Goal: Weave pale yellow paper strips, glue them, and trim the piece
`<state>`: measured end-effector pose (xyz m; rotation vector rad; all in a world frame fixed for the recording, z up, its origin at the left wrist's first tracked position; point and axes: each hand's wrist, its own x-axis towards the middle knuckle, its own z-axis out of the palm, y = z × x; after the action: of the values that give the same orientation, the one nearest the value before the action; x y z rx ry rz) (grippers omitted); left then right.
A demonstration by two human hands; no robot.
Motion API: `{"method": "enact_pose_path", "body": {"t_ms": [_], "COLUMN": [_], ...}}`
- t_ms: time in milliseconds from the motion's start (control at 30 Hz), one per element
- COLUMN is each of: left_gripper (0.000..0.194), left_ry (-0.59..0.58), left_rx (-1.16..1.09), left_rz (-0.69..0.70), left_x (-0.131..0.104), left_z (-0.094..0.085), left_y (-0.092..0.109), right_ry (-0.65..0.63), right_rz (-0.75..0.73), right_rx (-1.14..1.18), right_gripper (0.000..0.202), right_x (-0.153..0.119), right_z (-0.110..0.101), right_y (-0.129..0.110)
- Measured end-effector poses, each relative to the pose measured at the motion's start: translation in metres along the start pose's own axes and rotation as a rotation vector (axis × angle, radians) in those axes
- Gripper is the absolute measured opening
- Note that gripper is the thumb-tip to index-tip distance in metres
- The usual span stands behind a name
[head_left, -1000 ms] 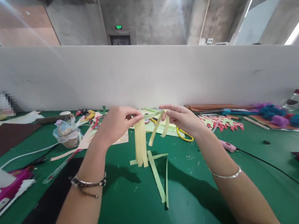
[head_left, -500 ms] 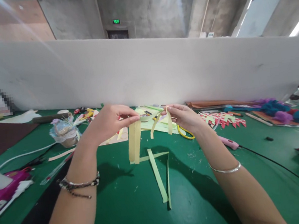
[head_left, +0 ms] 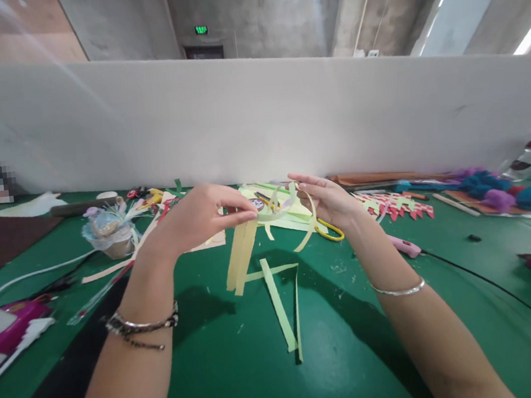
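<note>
My left hand [head_left: 214, 216] is closed in a pinch on pale yellow paper strips [head_left: 242, 259]. Two wide lengths hang below its fingertips, and a thinner part curls toward the right. My right hand [head_left: 327, 199] has its fingers stretched out and apart; a curled narrow strip [head_left: 314, 219] loops down against its fingertips. Whether the fingers touch or are clear of that strip is hard to make out. Beneath the hands, a folded light green paper strip [head_left: 279, 306] lies on the green table [head_left: 352, 368], bent into an angular shape.
Behind the hands lie paper sheets [head_left: 292, 223] and yellow-handled scissors [head_left: 330, 230]. A small wrapped pot [head_left: 116, 241] stands left, near a black tablet-like slab [head_left: 79, 354] and a purple power strip [head_left: 7, 337]. Right are a pink corded tool [head_left: 404, 246], red-white paper cutouts [head_left: 398, 203] and pompoms [head_left: 500, 198].
My right hand's fingers have spread from their pinch, and the narrow strip's end has swung into a wider curl. My left hand keeps its pinch, slightly farther right. The view has tilted down slightly.
</note>
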<state>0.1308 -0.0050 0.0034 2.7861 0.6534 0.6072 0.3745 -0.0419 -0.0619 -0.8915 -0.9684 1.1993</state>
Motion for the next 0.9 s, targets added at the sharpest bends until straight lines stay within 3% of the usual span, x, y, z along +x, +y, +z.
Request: {"method": "enact_pose_path", "body": {"t_ms": [500, 900], "left_gripper": [0.031, 0.032], "left_ry": [-0.088, -0.029], "left_rx": [0.122, 0.402], "left_rz": [-0.048, -0.063], "left_x": [0.001, -0.002], "left_z": [0.000, -0.001], "left_y": [-0.004, -0.001], "right_ry": [-0.055, -0.090], "right_rz": [-0.049, 0.040], "right_rx": [-0.134, -0.113], "right_gripper": [0.021, 0.022], "right_x": [-0.008, -0.011], "right_z": [-0.001, 0.006], "right_y": [-0.010, -0.011]}}
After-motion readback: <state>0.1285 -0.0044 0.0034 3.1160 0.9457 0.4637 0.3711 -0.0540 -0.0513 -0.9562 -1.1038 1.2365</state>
